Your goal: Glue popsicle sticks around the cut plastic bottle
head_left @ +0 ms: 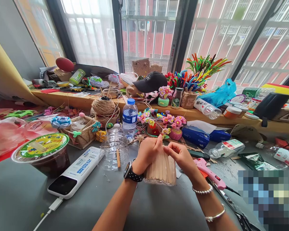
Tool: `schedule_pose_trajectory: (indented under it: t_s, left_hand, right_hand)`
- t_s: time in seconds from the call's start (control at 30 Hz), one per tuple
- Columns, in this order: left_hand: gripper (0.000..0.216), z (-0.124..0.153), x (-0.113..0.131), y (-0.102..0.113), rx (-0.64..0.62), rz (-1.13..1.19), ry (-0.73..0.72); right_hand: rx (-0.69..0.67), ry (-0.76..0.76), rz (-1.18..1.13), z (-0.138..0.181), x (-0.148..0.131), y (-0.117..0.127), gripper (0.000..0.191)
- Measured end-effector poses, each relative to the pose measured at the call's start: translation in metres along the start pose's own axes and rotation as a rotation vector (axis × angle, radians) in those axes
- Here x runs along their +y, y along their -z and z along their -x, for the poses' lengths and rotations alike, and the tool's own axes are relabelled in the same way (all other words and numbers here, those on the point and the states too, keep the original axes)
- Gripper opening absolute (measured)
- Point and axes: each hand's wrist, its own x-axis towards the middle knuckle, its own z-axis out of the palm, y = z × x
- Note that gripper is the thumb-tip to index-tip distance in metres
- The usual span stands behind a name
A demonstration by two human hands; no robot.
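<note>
Wooden craft sticks (162, 170) stand side by side around a clear plastic bottle piece (170, 183), held over the grey table in front of me. My left hand (148, 152) is closed around its left side, with the thumb up at the top ends of the sticks. At the upper right, my right hand (180, 154) pinches at the top end of a craft stick (168, 160); the exact contact is partly hidden by the fingers. A pink hot glue gun (210, 173) lies just right of my right wrist.
A clear cut bottle (114, 150) and a water bottle (130, 117) stand left of my hands. Further left are a white power bank (75, 173) and a lidded tub (42, 154). Scissors (228, 202) lie right. Pipe-cleaner flowers (175, 123) and tissue packs (195, 136) sit behind.
</note>
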Motion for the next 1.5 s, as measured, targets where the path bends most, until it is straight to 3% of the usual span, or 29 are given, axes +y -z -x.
schedule_pose_trajectory:
  t_s: [0.17, 0.43, 0.57, 1.07, 1.3, 1.5]
  left_hand:
    - [0.046, -0.001, -0.002, 0.001, -0.021, 0.047, 0.025]
    - [0.037, -0.002, -0.008, 0.025, -0.337, 0.163, -0.108]
    - [0.035, -0.001, -0.012, 0.030, -0.421, 0.172, -0.138]
    - [0.031, 0.004, -0.008, 0.036, -0.498, 0.128, -0.201]
    - [0.029, 0.006, -0.004, 0.033, -0.438, 0.107, -0.208]
    - [0.029, 0.005, -0.005, 0.036, -0.506, 0.157, -0.192]
  right_hand:
    - [0.109, 0.031, 0.040, 0.000, -0.001, -0.005, 0.034]
    - [0.327, 0.106, 0.163, 0.004, -0.001, -0.025, 0.029]
    - [0.371, 0.141, 0.212, 0.005, -0.001, -0.028, 0.027]
    - [0.373, 0.126, 0.195, 0.008, -0.005, -0.028, 0.027]
    - [0.327, 0.069, 0.078, 0.006, -0.002, -0.028, 0.030]
    - [0.198, 0.034, -0.011, 0.005, -0.004, -0.017, 0.029]
